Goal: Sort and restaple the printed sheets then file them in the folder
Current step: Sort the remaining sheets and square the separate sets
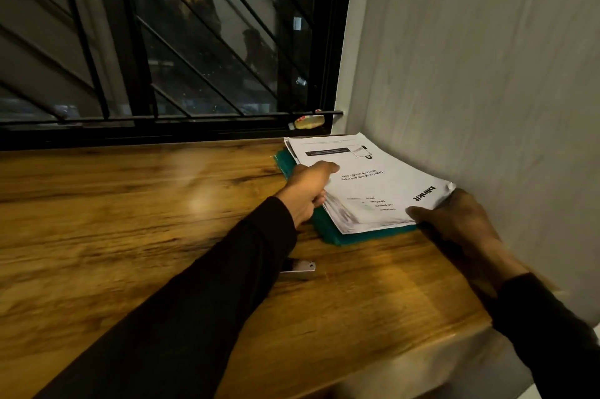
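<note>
Sheets (373, 184) lie stacked on a green folder (344, 237) at the far right of the wooden tabletop (146, 210), tight in the corner by the grey wall (487, 73). Top sheet reads upside down from here: bold "blinkit" at its near right corner, "Order printouts and more, all in one single order" mid-page, a black banner farther up; the small lines are too blurred to read. Stack's near left edge is fanned and blurred.

Left hand (308, 190) grips the stack's left edge, thumb on top, fingers curled under. Right hand (454, 220) holds the near right corner, thumb laid over the near edge, fingers tucked beside the wall; it is dim and blurred. Both sleeves are dark.

A silver stapler (300, 270) lies on the tabletop near the folder, half hidden behind the left sleeve. A small yellowish packet (308, 122) sits on the sill of the barred window (162, 41), dark outside with a few lights.
</note>
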The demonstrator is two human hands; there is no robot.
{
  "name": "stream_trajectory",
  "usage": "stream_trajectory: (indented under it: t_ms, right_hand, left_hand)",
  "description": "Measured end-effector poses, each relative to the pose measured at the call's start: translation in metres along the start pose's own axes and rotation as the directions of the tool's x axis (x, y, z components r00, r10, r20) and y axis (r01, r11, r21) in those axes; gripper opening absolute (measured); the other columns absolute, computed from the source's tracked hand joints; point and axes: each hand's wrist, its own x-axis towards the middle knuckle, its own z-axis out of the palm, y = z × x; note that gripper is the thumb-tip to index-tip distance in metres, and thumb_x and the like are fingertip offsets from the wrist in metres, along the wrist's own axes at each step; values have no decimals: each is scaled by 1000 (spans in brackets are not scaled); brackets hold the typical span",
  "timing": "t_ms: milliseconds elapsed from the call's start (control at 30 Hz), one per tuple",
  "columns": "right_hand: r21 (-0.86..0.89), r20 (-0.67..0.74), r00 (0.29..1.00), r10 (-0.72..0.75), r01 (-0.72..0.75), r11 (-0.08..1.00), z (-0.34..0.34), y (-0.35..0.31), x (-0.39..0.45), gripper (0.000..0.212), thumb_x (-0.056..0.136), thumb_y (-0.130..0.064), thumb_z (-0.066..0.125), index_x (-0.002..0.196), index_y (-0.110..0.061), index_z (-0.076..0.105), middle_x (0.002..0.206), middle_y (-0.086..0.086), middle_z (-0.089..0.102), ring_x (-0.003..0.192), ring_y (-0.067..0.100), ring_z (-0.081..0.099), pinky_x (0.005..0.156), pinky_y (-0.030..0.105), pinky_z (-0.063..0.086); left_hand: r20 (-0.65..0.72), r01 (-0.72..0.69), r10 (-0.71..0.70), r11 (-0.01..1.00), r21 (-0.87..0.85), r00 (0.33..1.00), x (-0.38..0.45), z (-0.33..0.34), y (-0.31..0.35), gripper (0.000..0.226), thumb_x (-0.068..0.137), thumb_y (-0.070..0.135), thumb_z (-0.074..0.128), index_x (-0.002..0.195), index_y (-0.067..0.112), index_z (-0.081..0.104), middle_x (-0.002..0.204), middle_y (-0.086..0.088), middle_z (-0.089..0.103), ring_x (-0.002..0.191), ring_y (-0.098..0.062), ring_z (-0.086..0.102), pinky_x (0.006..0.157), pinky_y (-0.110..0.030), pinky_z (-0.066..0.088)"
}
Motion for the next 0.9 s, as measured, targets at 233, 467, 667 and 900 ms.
stream_trajectory:
  t_ms: [233, 467, 667, 900]
  right_hand:
    - [-26, 27, 1000, 6, -5, 1000, 2, 9, 10, 40, 62, -41, 85, 89, -20, 64, 92, 0, 74, 77, 24, 72, 76, 48, 59]
    - [-83, -4, 999, -41, 40, 996, 2, 4, 6, 27, 73, -33, 82, 84, -16, 65, 85, 4, 72, 73, 23, 68, 74, 44, 57]
    - [-76, -31, 998, -51, 49, 996, 3, 9, 8, 34, 70, -37, 83, 91, -17, 65, 88, 4, 73, 75, 25, 68, 72, 44, 58]
    - [-40, -60, 995, -79, 77, 996, 3, 6, 3, 28, 71, -33, 83, 82, -17, 62, 85, 4, 71, 78, 25, 67, 76, 44, 56]
  left_hand:
    - [-28, 64, -63, 997, 40, 998, 8, -6, 4, 18, 96, 19, 58, 82, 13, 50, 71, 0, 44, 54, -8, 35, 36, -14, 31]
    - [41, 99, -107, 983, 155, 993, 13, -5, 2, 20, 97, 19, 58, 80, 12, 49, 62, 0, 40, 47, -6, 31, 29, -13, 26]
    - [77, 13, -27, 984, 178, 997, 11, 7, 1, 11, 94, 15, 63, 101, 10, 56, 84, -3, 61, 63, -9, 51, 49, -16, 43]
    - [65, 7, -16, 989, 147, 998, 6, 27, 7, 72, 65, 40, 77, 128, 15, 54, 124, -7, 63, 114, -30, 59, 86, -37, 51]
